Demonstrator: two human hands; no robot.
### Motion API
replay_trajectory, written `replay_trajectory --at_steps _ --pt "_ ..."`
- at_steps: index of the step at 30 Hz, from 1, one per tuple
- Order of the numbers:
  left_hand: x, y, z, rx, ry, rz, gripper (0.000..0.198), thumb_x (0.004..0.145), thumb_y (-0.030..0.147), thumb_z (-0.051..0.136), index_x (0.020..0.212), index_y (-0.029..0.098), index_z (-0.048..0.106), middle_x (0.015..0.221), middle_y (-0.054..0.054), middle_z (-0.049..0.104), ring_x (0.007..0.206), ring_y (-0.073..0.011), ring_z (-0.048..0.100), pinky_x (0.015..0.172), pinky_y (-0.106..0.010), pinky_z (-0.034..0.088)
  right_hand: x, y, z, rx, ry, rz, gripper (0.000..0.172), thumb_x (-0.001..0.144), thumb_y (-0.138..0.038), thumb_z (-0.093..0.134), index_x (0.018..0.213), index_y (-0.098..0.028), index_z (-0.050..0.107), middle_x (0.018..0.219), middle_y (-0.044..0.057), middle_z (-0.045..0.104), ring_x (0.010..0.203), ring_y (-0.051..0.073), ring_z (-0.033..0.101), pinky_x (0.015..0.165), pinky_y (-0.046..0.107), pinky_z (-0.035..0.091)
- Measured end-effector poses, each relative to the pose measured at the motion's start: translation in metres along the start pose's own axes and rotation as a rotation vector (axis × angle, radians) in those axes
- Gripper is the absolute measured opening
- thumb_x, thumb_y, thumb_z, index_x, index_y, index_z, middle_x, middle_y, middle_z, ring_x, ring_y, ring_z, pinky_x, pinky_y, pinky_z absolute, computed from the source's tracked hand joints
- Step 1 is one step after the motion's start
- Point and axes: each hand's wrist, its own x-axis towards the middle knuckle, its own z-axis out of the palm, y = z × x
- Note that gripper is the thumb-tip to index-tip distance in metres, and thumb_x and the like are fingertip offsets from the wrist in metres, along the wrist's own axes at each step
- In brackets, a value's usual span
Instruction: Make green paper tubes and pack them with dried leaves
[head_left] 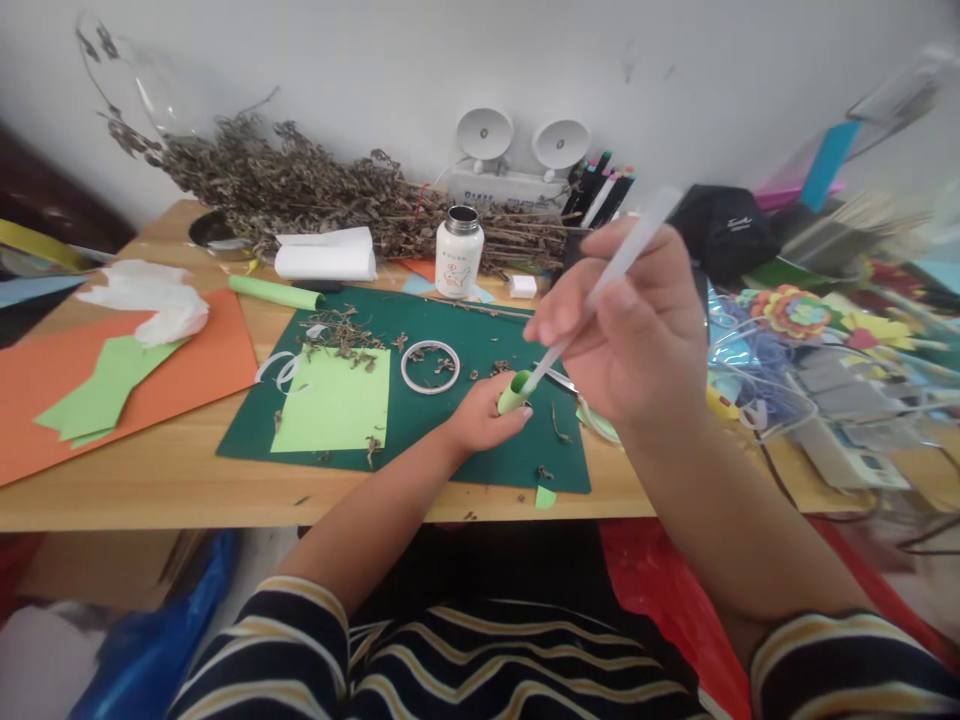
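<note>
My left hand [484, 415] is wrapped round a small rolled tube of green paper [514, 392], its open end facing up. Raised above the desk, my right hand [637, 330] pinches a translucent white stick [634, 245], which looks like a glue stick. The stick slants down so that its lower tip is at the tube's mouth; whether it is inside I cannot tell. Under both hands lies a dark green cutting mat [450, 455]. On it are a light green paper sheet [330, 405], a roll of tape [430, 344] and dried leaf bits [345, 335].
Dried plants [285, 190] lie along the wall. A white bottle [459, 255] and markers [604, 190] stand behind the mat. Orange paper [217, 350], green strips [112, 385] and a longer green roll [274, 292] are at left. Cables and power strips [840, 400] crowd the right.
</note>
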Motion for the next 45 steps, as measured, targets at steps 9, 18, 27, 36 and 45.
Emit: replay_trajectory --at_steps 9,18,27,36,45 --pt "-0.001 -0.001 0.0 -0.006 0.007 -0.003 0.019 0.072 0.03 0.049 0.06 0.019 0.039 0.051 0.004 0.042 0.05 -0.0096 0.039 0.052 -0.025 0.036 0.007 -0.001 0.015 0.086 0.081 -0.048 0.03 0.074 -0.043 0.058 0.057 -0.023 0.044 0.043 -0.007 0.025 0.034 0.008 0.018 0.031 0.023 0.017" --pt "-0.001 -0.003 0.001 -0.006 0.008 -0.009 0.023 0.072 0.035 0.05 0.061 0.019 0.039 0.051 0.004 0.043 0.051 -0.0103 0.041 0.052 -0.025 0.038 0.006 -0.003 0.018 0.081 0.02 -0.023 0.036 0.074 -0.046 0.055 0.052 -0.022 0.04 0.043 -0.008 0.024 0.034 0.007 0.019 0.032 0.022 0.016" --pt "-0.002 -0.003 0.001 -0.006 0.006 -0.025 0.024 0.072 0.037 0.05 0.059 0.019 0.04 0.049 0.003 0.043 0.051 -0.0106 0.04 0.052 -0.025 0.038 0.005 -0.001 0.016 0.166 0.03 0.015 0.037 0.077 -0.042 0.055 0.05 -0.022 0.039 0.043 -0.008 0.021 0.034 0.007 0.015 0.031 0.022 0.013" --pt "-0.002 -0.003 0.0 -0.024 0.008 -0.008 0.023 0.072 0.034 0.051 0.059 0.019 0.04 0.05 0.003 0.043 0.051 -0.0107 0.041 0.053 -0.026 0.038 0.005 -0.001 0.016 0.08 -0.025 0.022 0.044 0.079 -0.052 0.047 0.052 -0.022 0.032 0.043 -0.008 0.019 0.034 0.006 0.016 0.032 0.022 0.014" --pt "-0.002 -0.004 0.0 -0.02 0.008 -0.002 0.023 0.073 0.032 0.05 0.057 0.019 0.04 0.05 0.004 0.043 0.05 -0.0104 0.042 0.052 -0.026 0.038 0.005 0.007 0.009 0.12 -0.075 0.008 0.037 0.078 -0.045 0.051 0.053 -0.022 0.037 0.044 -0.008 0.024 0.035 0.006 0.019 0.033 0.022 0.016"
